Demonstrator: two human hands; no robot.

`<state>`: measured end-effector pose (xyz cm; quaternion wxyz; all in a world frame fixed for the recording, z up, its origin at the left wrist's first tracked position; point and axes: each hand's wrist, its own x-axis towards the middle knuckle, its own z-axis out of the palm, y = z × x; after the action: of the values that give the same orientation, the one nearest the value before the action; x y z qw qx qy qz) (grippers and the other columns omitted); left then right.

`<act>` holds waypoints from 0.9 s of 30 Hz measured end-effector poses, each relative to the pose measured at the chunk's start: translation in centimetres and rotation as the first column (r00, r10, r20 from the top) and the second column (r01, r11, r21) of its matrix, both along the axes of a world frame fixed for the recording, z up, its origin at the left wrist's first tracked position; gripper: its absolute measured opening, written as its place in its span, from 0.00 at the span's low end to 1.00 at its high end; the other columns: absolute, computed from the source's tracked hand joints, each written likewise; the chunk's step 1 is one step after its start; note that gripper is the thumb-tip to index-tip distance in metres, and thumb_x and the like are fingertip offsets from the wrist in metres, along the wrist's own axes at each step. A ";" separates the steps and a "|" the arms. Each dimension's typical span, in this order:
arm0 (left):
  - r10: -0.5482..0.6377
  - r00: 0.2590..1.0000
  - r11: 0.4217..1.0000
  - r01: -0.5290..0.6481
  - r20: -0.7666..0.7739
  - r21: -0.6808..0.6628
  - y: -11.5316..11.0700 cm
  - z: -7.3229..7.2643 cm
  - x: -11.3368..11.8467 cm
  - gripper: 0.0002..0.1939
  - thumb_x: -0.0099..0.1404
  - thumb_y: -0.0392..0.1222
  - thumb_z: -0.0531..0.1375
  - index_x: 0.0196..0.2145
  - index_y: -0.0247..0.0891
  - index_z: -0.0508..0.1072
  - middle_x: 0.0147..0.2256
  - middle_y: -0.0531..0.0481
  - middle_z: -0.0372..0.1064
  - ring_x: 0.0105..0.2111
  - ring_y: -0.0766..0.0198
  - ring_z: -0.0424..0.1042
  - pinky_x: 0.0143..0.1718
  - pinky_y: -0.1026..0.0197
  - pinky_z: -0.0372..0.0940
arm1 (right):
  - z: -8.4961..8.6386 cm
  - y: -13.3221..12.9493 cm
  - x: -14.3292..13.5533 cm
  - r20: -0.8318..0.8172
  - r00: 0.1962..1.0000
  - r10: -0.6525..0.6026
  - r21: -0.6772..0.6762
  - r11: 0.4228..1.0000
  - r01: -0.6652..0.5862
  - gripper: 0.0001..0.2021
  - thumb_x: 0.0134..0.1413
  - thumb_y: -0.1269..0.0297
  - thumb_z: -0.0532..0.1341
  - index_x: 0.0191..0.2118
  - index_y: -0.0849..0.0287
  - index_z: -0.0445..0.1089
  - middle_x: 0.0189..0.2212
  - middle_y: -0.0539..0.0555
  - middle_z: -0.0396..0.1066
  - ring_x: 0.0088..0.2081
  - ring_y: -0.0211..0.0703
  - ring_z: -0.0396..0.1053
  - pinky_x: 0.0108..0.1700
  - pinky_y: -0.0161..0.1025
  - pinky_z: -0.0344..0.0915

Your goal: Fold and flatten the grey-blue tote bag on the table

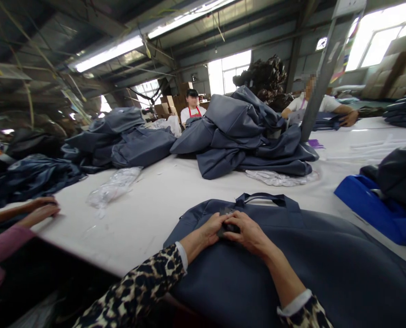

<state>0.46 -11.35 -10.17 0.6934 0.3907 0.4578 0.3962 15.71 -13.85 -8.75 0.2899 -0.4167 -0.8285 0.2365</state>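
A large dark blue bag [312, 255] lies across the near side of the white table, its carry handle [267, 197] standing up at the far edge. Over the bag's left part, my left hand [212, 228] pinches a small dark tag [226, 212] from the left. From the right, my right hand [245, 230] grips the same tag, fingers curled and close to the left ones. How the tag joins the bag is hidden by my fingers.
Piles of dark blue bags [230, 123] stand across the white table [148, 205]. Clear plastic bags [114, 184] lie mid-left. A blue bin [370, 209] is at right. Another person's hands [45, 210] rest at the left edge; two people stand beyond. A metal post [322, 73] rises right.
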 end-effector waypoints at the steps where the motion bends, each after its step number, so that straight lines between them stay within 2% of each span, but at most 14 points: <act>1: -0.001 1.000 1.000 0.001 -0.001 0.008 0.0 0.0 0.1 0.14 0.56 0.45 0.69 0.33 0.31 0.75 0.32 0.45 0.75 0.31 0.64 0.74 0.32 0.65 0.68 | 0.1 -0.3 0.1 0.002 1.000 -0.006 -0.002 1.000 0.006 0.13 0.54 0.64 0.67 0.46 0.52 0.75 0.43 0.53 0.71 0.47 0.47 0.67 0.50 0.43 0.66; 5: 0.014 0.999 0.998 -0.012 -0.047 0.059 -0.2 -0.1 0.4 0.15 0.54 0.46 0.69 0.32 0.32 0.74 0.32 0.45 0.75 0.32 0.63 0.74 0.32 0.66 0.66 | -0.1 -2.0 0.5 0.063 0.996 -0.057 0.078 0.996 0.052 0.17 0.56 0.65 0.65 0.52 0.52 0.72 0.52 0.55 0.70 0.52 0.51 0.65 0.56 0.49 0.64; 8: 0.027 0.992 0.994 -0.013 -0.127 0.111 -0.3 -0.4 0.3 0.14 0.54 0.46 0.68 0.32 0.33 0.74 0.31 0.47 0.75 0.32 0.64 0.73 0.32 0.66 0.65 | -0.6 -3.4 0.6 0.134 0.987 -0.089 0.082 0.994 0.078 0.20 0.59 0.66 0.62 0.57 0.53 0.69 0.60 0.55 0.66 0.58 0.53 0.62 0.59 0.53 0.62; 13: 0.001 0.951 0.976 0.067 -0.310 0.209 -0.3 -0.3 -1.1 0.14 0.55 0.47 0.65 0.33 0.32 0.75 0.30 0.47 0.74 0.30 0.61 0.72 0.31 0.63 0.64 | -1.4 -4.4 0.7 0.193 0.978 -0.086 0.077 0.994 0.072 0.22 0.61 0.63 0.61 0.60 0.50 0.66 0.63 0.54 0.63 0.60 0.52 0.61 0.59 0.54 0.61; 16: 0.008 0.900 0.942 0.138 -0.436 0.304 0.0 0.1 -2.1 0.10 0.57 0.43 0.62 0.33 0.32 0.74 0.31 0.47 0.73 0.34 0.59 0.72 0.37 0.60 0.66 | -1.7 -4.6 0.4 0.234 0.968 -0.085 0.099 0.993 0.064 0.23 0.61 0.62 0.61 0.62 0.50 0.64 0.64 0.55 0.61 0.60 0.53 0.62 0.59 0.53 0.61; 18: 0.072 0.855 0.911 0.153 -0.513 0.382 0.1 0.3 -2.4 0.09 0.57 0.37 0.61 0.37 0.33 0.73 0.35 0.48 0.73 0.39 0.58 0.72 0.45 0.57 0.65 | -1.9 -4.7 0.1 0.259 0.961 -0.092 0.103 0.992 0.068 0.24 0.62 0.61 0.61 0.63 0.51 0.63 0.63 0.56 0.62 0.60 0.54 0.61 0.59 0.54 0.60; 22: 0.200 0.783 0.850 0.160 -0.590 0.501 -0.5 -0.2 -2.0 0.27 0.58 0.30 0.60 0.55 0.37 0.63 0.49 0.44 0.68 0.50 0.56 0.69 0.57 0.52 0.60 | -1.5 -4.0 0.6 0.253 0.965 -0.065 0.068 0.996 0.050 0.22 0.61 0.60 0.60 0.61 0.49 0.66 0.60 0.54 0.66 0.59 0.52 0.63 0.59 0.51 0.61; 24: 0.272 0.711 0.791 0.218 -0.649 0.571 -1.1 -0.8 -1.6 0.30 0.61 0.30 0.58 0.60 0.39 0.58 0.57 0.41 0.62 0.56 0.54 0.64 0.60 0.50 0.58 | -0.5 -2.7 2.3 0.211 0.963 -0.170 0.052 0.985 0.163 0.20 0.60 0.57 0.61 0.58 0.47 0.68 0.59 0.51 0.67 0.58 0.47 0.64 0.59 0.45 0.61; 25: 0.327 0.644 0.751 0.267 -0.692 0.603 -1.3 -1.1 -1.4 0.30 0.62 0.29 0.57 0.61 0.40 0.57 0.60 0.41 0.58 0.60 0.53 0.61 0.61 0.48 0.56 | 0.2 -1.7 3.7 0.192 0.943 -0.271 0.053 0.963 0.266 0.20 0.61 0.56 0.60 0.58 0.47 0.68 0.59 0.52 0.67 0.58 0.46 0.63 0.60 0.44 0.60; 27: 0.441 0.471 0.671 0.393 -0.764 0.629 -1.7 -1.7 -1.2 0.27 0.64 0.30 0.57 0.60 0.41 0.59 0.65 0.42 0.51 0.65 0.50 0.53 0.64 0.44 0.53 | 1.5 0.5 7.0 0.173 0.840 -0.515 0.069 0.857 0.511 0.22 0.63 0.53 0.55 0.60 0.53 0.67 0.59 0.58 0.66 0.61 0.50 0.60 0.62 0.48 0.56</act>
<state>-0.70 -13.07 -11.90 0.1240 0.7727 0.5483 0.2950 22.70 -13.34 -7.25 0.2685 -0.6402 -0.7125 0.1021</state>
